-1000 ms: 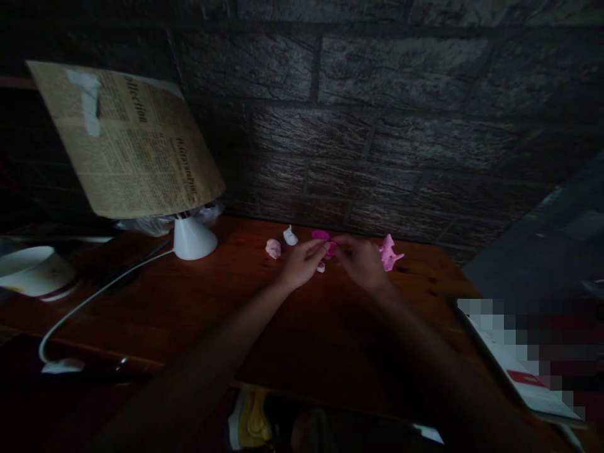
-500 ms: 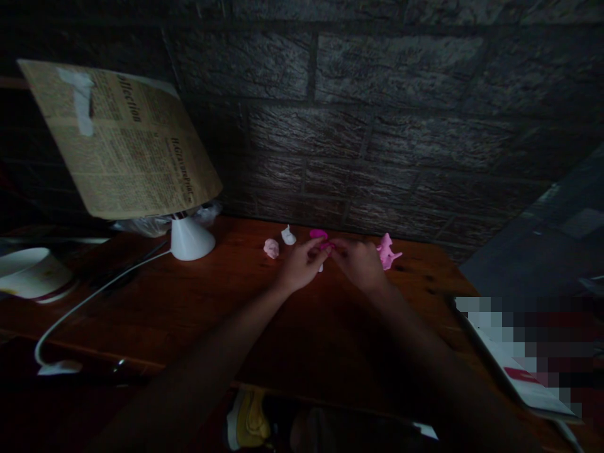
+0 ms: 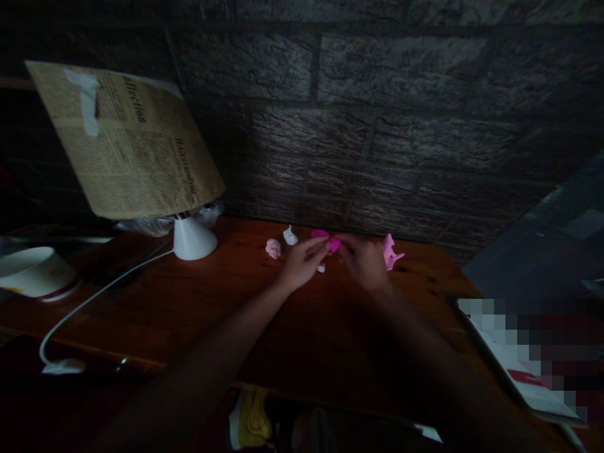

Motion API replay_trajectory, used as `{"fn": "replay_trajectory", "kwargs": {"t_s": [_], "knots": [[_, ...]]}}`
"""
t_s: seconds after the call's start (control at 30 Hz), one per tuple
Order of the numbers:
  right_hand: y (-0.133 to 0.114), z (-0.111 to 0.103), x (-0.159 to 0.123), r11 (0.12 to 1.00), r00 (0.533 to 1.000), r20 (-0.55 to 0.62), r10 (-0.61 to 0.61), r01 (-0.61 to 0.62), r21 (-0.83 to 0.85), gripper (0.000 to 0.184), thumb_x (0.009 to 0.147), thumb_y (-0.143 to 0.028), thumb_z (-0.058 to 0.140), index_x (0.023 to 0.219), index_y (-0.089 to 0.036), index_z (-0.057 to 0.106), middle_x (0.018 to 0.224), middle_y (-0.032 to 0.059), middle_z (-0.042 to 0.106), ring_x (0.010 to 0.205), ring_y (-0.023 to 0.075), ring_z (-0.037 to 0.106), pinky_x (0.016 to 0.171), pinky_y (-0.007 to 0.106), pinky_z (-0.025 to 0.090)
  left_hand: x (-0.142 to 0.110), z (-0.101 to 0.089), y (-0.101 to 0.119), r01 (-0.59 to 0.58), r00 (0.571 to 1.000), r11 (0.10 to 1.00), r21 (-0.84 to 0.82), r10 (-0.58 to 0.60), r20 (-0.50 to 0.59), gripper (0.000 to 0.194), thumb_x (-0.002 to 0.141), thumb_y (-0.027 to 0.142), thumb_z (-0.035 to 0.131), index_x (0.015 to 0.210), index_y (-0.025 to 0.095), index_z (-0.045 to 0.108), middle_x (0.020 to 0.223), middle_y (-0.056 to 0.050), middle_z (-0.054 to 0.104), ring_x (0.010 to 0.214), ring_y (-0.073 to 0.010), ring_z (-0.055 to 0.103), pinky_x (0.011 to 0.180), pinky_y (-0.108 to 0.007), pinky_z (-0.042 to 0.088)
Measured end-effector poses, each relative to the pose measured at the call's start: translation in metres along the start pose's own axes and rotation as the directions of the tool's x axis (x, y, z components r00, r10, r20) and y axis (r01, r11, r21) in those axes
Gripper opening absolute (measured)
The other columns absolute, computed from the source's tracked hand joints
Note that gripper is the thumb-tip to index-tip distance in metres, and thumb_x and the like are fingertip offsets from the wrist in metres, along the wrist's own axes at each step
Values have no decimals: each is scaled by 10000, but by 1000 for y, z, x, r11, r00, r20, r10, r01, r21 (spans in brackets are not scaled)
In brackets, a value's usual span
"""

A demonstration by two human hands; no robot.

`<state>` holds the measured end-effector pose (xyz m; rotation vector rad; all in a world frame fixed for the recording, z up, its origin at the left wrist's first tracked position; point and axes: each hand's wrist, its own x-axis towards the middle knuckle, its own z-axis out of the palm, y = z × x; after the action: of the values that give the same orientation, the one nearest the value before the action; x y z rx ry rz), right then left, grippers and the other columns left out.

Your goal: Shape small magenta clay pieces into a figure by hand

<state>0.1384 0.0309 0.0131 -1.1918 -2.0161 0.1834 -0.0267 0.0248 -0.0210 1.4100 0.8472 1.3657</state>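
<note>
Between my fingertips is a small bright magenta piece of what looks like modelling clay [image 3: 335,244]. My left hand [image 3: 302,263] pinches it from the left, and my right hand [image 3: 365,261] closes on its other side. Just behind the left fingers lies a flat magenta piece [image 3: 319,233], partly covered by them. A small whitish-pink bit [image 3: 321,268] rests on the table below the hands. To the left sit a pale pink lump [image 3: 272,248] and a white lump [image 3: 290,235]. A jagged pink piece [image 3: 391,253] lies right of my right hand, partly hidden by it.
A lamp with a newsprint shade [image 3: 141,145] and white base [image 3: 194,239] stands left on the wooden table [image 3: 226,314], its white cord trailing forward. A paper cup [image 3: 35,272] is at the far left. A brick wall [image 3: 330,138] rises behind; a flat white-topped object [image 3: 519,371] lies right.
The magenta piece has turned between my fingertips and shows a broader face now. Both hands stay in nearly the same place. The view shifted slightly and came back.
</note>
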Motion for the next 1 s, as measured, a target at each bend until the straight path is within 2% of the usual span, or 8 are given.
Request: {"fn": "replay_trajectory", "kwargs": {"t_s": [0.13, 0.23, 0.43, 0.6, 0.73, 0.87, 0.93, 1.0], "knots": [[3, -2, 1, 988, 999, -7, -51, 51, 145, 269, 916, -209, 590, 1115, -246, 767, 821, 24, 788, 591, 176, 701, 675, 304, 539, 1, -3, 2, 45, 999, 997, -61, -46, -15, 404, 846, 406, 731, 1168, 161, 730, 1070, -131, 754, 931, -221, 714, 689, -298, 576], [2, -5, 2, 989, 997, -8, -72, 72, 130, 265, 895, -161, 581, 1041, -242, 787, 774, 23, 771, 610, 184, 697, 680, 313, 529, 0, -3, 5, 102, 994, 989, -111, -105, -15, 361, 847, 393, 738, 1122, 161, 753, 967, -116, 760, 880, -204, 715, 677, -287, 573], [1, -5, 3, 989, 998, -4, -55, 55, 139, 251, 899, -171, 579, 1023, -237, 788, 647, 5, 721, 576, 183, 676, 676, 319, 517, -2, -1, 9, 153, 987, 970, -187, -160, -25, 325, 795, 348, 794, 1077, 186, 778, 938, -91, 758, 846, -175, 704, 672, -263, 558], [0, -4, 2, 979, 999, -8, -51, 52, 195, 303, 882, -187, 596, 1130, -242, 762, 747, 16, 757, 598, 180, 679, 697, 333, 538, -1, -1, 11, 196, 974, 949, -246, -217, -60, 282, 781, 345, 808, 1005, 174, 786, 876, -71, 750, 782, -145, 690, 649, -243, 539], [-1, -4, 2, 977, 997, -22, -76, 79, 198, 273, 892, -187, 566, 1037, -251, 789, 759, 14, 763, 569, 166, 671, 694, 335, 545, -1, -1, 9, 224, 967, 929, -294, -250, -54, 260, 782, 335, 811, 982, 170, 784, 849, -66, 747, 763, -136, 685, 661, -243, 536], [0, -1, 2, 969, 1000, -21, -4, 9, 246, 282, 888, -235, 596, 1122, -236, 752, 874, 42, 786, 594, 178, 685, 707, 361, 562, 1, -1, 9, 235, 959, 907, -351, -275, -67, 226, 791, 304, 804, 975, 176, 775, 856, -61, 747, 756, -133, 684, 652, -237, 523], [0, 1, 2, 965, 995, -77, 59, -38, 259, 326, 870, -301, 644, 1174, -211, 721, 997, 83, 780, 671, 199, 704, 736, 383, 566, 2, -2, 12, 227, 951, 893, -388, -289, -108, 204, 791, 282, 803, 966, 183, 768, 881, -53, 750, 739, -123, 680, 646, -228, 513], [-1, 3, 3, 957, 982, -148, 114, -68, 282, 314, 853, -373, 673, 1096, -184, 734, 1021, 113, 766, 763, 224, 710, 771, 399, 557, 2, -4, 16, 214, 938, 880, -424, -307, -163, 190, 789, 269, 804, 957, 190, 762, 885, -42, 752, 733, -113, 679, 653, -220, 508]]}}
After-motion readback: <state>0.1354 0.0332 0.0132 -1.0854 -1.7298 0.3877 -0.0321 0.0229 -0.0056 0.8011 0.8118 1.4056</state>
